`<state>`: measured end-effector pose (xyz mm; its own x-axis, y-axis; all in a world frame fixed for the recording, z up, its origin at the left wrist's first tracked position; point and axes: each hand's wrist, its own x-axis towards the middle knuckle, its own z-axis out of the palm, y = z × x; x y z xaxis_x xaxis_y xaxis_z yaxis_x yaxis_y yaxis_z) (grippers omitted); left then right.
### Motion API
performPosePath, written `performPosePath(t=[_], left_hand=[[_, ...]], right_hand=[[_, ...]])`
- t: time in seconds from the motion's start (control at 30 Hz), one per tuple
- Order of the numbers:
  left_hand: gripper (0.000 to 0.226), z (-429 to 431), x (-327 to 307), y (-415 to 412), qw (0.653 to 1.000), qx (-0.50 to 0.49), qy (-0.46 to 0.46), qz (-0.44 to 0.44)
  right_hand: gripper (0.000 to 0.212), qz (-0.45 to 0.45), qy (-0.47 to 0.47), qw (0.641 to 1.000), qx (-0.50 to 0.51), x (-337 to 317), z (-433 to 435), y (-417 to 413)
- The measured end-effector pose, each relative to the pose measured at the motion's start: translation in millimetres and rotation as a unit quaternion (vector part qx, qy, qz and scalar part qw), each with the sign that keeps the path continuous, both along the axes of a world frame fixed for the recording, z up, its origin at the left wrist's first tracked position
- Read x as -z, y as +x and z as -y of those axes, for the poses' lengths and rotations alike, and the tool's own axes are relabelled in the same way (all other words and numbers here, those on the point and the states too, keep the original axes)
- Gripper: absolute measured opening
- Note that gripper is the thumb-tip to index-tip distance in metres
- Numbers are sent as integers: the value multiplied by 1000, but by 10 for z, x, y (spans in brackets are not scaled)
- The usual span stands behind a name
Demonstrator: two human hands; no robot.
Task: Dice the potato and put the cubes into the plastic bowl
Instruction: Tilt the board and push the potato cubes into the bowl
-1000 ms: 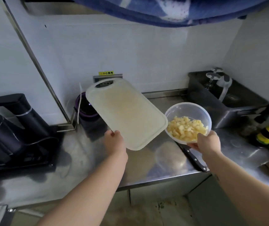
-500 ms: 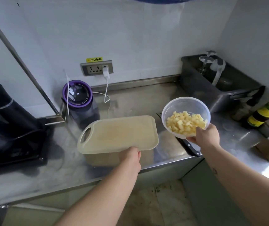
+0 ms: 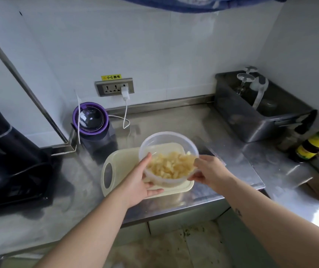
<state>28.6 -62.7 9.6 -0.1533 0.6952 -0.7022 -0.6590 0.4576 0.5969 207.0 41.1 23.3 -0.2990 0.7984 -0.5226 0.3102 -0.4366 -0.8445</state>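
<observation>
A: Well, how do the fingers sit?
B: Left hand (image 3: 137,182) cups the side of the plastic bowl (image 3: 166,136), thumb on the rim; right hand (image 3: 210,171) grips the opposite rim
A: And the potato cubes (image 3: 171,165)?
B: Inside it, over the cutting board (image 3: 123,159), near the front edge of the bench (image 3: 222,132)

The bowl (image 3: 169,138) is covering a big chunk of the board (image 3: 123,161), and I can't tell if it's sitting on it or hanging just above. The left hand (image 3: 137,182) and right hand (image 3: 210,173) are blocking bits of the bowl's near wall. The cubes (image 3: 170,165) are smearing into one yellow blur. The frame edges are cropping the black appliance (image 3: 9,151), the blue cloth (image 3: 193,4) and the bottle (image 3: 317,142), and its label's too small to read.
</observation>
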Motion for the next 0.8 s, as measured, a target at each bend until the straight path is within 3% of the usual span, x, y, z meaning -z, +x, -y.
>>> performPosePath(t=[0.1, 0.13, 0.17, 0.23, 0.33, 0.4, 0.57, 0.8], left_hand=[[49, 39, 47, -53, 999, -40, -9, 17], [46, 38, 67, -68, 996, -74, -21, 40], [46, 29, 63, -75, 991, -108, -30, 66], [46, 4, 81, -116, 987, -134, -49, 72], [44, 7, 115, -162, 992, -102, -70, 33], [43, 29, 129, -181, 989, -120, -67, 53], [46, 96, 218, -285, 986, -152, -67, -2], [47, 160, 234, -434, 973, -223, -32, -40]], right_hand=[[19, -32, -30, 998, -53, -27, -16, -3], [17, 10, -3, 998, -55, 17, -77, 51], [20, 98, 51, 992, -63, 87, -167, 135], [25, 311, 166, 930, -101, 281, -334, 348], [31, 436, 157, 875, -141, 589, -447, 553], [38, 464, 140, 859, -166, 722, -453, 586], [50, 507, 155, 831, -166, 911, -506, 577], [36, 489, 195, 836, -153, 903, -503, 446]])
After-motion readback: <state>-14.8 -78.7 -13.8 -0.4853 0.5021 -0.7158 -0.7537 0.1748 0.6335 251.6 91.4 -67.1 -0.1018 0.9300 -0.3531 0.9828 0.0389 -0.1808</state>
